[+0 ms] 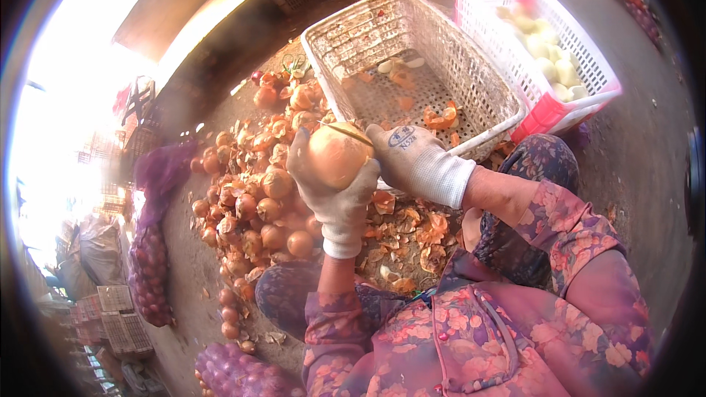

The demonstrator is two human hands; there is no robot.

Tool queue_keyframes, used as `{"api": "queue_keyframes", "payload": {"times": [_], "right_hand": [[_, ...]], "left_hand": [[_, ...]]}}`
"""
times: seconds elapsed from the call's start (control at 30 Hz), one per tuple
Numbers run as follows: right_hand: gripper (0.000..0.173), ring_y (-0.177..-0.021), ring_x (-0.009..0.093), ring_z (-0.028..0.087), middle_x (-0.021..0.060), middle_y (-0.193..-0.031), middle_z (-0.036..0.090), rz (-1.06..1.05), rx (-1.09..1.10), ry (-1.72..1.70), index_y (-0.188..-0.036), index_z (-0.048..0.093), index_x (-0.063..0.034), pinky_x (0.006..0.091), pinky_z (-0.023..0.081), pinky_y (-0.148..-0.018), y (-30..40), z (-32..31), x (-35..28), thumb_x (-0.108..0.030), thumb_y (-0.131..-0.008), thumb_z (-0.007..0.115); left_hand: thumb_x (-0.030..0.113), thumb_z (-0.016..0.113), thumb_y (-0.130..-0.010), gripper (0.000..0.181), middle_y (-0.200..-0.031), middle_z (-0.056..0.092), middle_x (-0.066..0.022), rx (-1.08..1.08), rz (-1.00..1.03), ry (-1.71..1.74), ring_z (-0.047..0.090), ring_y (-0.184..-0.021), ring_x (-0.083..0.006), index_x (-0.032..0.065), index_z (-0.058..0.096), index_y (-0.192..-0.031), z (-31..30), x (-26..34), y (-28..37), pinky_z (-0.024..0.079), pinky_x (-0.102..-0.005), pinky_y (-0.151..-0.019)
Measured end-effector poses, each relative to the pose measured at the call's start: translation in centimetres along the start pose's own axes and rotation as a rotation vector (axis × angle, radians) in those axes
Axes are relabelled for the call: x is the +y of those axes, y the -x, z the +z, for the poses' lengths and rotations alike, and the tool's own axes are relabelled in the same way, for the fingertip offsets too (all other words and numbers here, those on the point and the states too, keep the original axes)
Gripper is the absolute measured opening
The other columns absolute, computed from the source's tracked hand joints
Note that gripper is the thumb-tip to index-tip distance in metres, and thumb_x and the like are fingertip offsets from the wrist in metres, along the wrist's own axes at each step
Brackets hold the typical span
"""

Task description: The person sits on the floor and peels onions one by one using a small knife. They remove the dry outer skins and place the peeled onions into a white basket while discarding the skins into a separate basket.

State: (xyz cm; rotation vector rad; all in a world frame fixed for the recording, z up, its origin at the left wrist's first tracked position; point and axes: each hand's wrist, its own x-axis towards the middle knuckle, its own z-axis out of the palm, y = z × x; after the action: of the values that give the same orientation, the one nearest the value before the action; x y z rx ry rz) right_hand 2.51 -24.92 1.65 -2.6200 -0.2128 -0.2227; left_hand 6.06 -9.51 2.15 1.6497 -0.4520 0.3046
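A large, partly peeled yellow onion (337, 155) rests in my gloved left hand (342, 193), whose thumb and fingers wrap around its lower sides. My gloved right hand (411, 154) is closed at the onion's upper right, its fingertips mostly hidden. A thin blade-like edge (350, 133) lies across the top of the onion beside the right thumb; its handle cannot be seen. Just beyond both hands stands a dirty white plastic crate (469, 146) with a few onion skins (440, 117) and pale pieces inside.
Unpeeled onions (272, 236) lie in a heap at the left, with loose skins (433, 231) between my knees. A white and pink crate (598, 96) of peeled onions (567, 71) stands at the upper right. Purple mesh sacks (150, 281) of onions and stacked crates (126, 331) are farther left.
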Motion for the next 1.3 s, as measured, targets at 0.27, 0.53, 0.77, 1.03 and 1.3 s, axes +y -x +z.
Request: {"api": "queue_keyframes", "payload": {"times": [0.27,0.53,0.77,1.03,1.3], "right_hand": [[0.024,-0.074,0.037,0.072,0.0168,-0.074,0.069,0.099,-0.091,-0.102,-0.103,0.052,-0.004,0.0469,0.056,-0.062,-0.6,1.5,1.0,-0.021,-0.091,0.065],[0.025,-0.064,0.023,0.065,0.0116,-0.077,0.068,-0.02,0.307,-0.427,-0.104,0.066,-0.0063,0.0357,0.051,-0.057,-0.9,1.0,0.8,-0.03,-0.096,0.064],[0.035,-0.053,0.007,0.052,-0.0011,-0.077,0.064,0.556,-0.108,-1.532,-0.107,0.067,-0.01,0.0221,0.039,-0.046,-1.8,-4.5,-1.5,-0.043,-0.096,0.069],[0.027,-0.059,0.014,0.058,0.0033,-0.075,0.065,0.491,0.056,-1.553,-0.107,0.067,-0.0112,0.0283,0.044,-0.051,-2.6,-3.6,0.1,-0.036,-0.096,0.069],[0.017,-0.064,0.023,0.066,0.0091,-0.074,0.066,-0.199,0.326,-0.461,-0.105,0.067,-0.0122,0.0362,0.05,-0.057,-1.0,-3.6,1.0,-0.026,-0.096,0.068]], "left_hand": [[0.017,0.083,-0.077,0.087,-0.136,0.047,-0.0131,-0.077,-0.099,0.114,0.055,-0.123,-0.027,0.0029,0.037,-0.149,-0.2,1.2,0.0,0.051,-0.0394,-0.102],[0.009,0.071,-0.09,0.041,-0.121,0.064,-0.0095,-0.167,0.106,-0.123,0.064,-0.105,-0.0193,0.0014,0.059,-0.128,-2.9,-3.1,-1.3,0.056,-0.0321,-0.088],[0.006,0.071,-0.087,0.025,-0.111,0.071,-0.0054,-0.11,0.69,-0.816,0.069,-0.096,-0.0192,0.0068,0.07,-0.112,-4.4,-5.9,-0.8,0.059,-0.0335,-0.078],[-0.006,0.069,-0.084,0.035,-0.113,0.068,-0.0136,-0.437,0.164,-0.281,0.067,-0.099,-0.0207,0.0019,0.068,-0.118,-3.0,0.0,-1.9,0.061,-0.0338,-0.07],[0.002,0.065,-0.086,0.034,-0.118,0.064,-0.0143,-0.318,0.369,-0.761,0.063,-0.105,-0.0298,0.0018,0.063,-0.12,-2.2,-1.6,-2.4,0.053,-0.038,-0.091]]}}
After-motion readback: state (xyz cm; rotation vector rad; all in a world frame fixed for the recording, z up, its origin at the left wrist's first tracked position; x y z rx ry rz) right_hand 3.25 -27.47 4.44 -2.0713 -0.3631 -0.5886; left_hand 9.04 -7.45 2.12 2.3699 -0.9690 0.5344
